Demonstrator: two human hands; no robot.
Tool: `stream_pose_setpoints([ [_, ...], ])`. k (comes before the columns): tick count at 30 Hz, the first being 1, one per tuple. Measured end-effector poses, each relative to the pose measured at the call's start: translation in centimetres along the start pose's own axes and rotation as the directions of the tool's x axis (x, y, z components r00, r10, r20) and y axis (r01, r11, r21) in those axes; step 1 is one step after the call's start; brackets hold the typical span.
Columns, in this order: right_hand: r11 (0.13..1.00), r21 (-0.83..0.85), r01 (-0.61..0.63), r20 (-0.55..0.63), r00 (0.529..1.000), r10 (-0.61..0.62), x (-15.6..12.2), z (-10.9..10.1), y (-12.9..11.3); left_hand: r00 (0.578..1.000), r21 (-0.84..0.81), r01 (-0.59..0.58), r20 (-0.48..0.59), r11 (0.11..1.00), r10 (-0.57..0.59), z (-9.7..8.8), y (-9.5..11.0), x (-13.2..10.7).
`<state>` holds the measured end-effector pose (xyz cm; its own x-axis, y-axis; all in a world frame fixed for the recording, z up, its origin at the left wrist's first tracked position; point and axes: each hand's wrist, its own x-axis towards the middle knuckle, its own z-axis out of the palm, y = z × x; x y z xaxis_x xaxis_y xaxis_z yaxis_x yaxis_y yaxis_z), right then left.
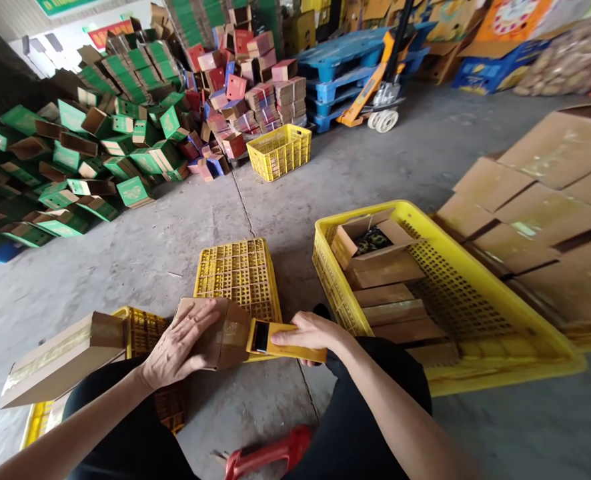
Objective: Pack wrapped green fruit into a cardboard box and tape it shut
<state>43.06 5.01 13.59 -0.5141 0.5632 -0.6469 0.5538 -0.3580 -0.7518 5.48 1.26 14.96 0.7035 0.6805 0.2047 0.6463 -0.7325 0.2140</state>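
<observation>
My left hand point(183, 343) lies flat with outstretched fingers on a brown cardboard box point(233, 333), its thumb along the near side. The box rests on an upturned yellow plastic crate point(235, 273) between my knees. In my right hand point(308, 333) is a flat yellow box-shaped tool point(280, 341) with a dark window, my thumb on top and fingers underneath. Its left end meets the right face of the cardboard box. On the floor below lies a red handled tool point(270, 457), partly cut off by the frame.
To my right, a large yellow crate point(505, 300) holds several cartons, one open. Taped cartons point(540, 213) are stacked beyond it. A carton point(70, 353) sits on a crate at left. Farther off are a yellow crate point(280, 157), green boxes point(135, 190), pallets point(340, 60) and a pallet jack point(370, 87).
</observation>
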Motion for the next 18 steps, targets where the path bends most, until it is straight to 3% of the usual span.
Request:
stream_pose_setpoints([
  [2, 0.999, -0.031, -0.014, -0.017, 1.0, 0.014, 0.9, 0.4, -0.5, 0.973, -0.029, 0.175, -0.149, 0.984, -0.177, 0.4, 0.1, -0.3],
  [3, 0.997, -0.068, -0.036, -0.007, 0.999, 0.035, 1.3, 0.6, -0.8, 0.933, -0.075, 0.274, -0.219, 0.959, -0.284, 0.7, 0.0, -0.4],
  [5, 0.993, -0.112, -0.041, 0.005, 0.999, 0.042, 1.9, 0.8, -1.4, 0.793, -0.233, 0.486, -0.287, 0.843, -0.537, 1.1, -0.2, -0.5],
  [7, 0.993, -0.12, -0.011, 0.013, 1.0, 0.013, 2.4, 1.1, -2.1, 0.624, -0.4, 0.645, -0.216, 0.651, -0.751, 1.2, -0.6, -0.3],
  [8, 0.992, -0.124, 0.001, 0.014, 1.0, 0.001, 2.5, 1.3, -2.5, 0.563, -0.447, 0.691, -0.16, 0.568, -0.811, 1.1, -0.8, -0.2],
  [11, 0.986, -0.165, -0.007, 0.0, 1.0, 0.007, 2.8, 2.0, -3.3, 0.479, -0.521, 0.758, 0.035, 0.393, -0.877, 0.4, -0.9, 0.1],
  [15, 0.982, -0.186, 0.017, -0.031, 0.999, -0.023, 2.9, 2.8, -3.5, 0.324, -0.622, 0.781, 0.323, 0.058, -0.889, -0.4, 0.5, -0.3],
  [18, 0.98, -0.193, 0.049, -0.036, 0.998, -0.057, 2.6, 3.1, -3.2, 0.269, -0.667, 0.744, 0.358, -0.044, -0.894, -0.2, 1.6, -1.3],
])
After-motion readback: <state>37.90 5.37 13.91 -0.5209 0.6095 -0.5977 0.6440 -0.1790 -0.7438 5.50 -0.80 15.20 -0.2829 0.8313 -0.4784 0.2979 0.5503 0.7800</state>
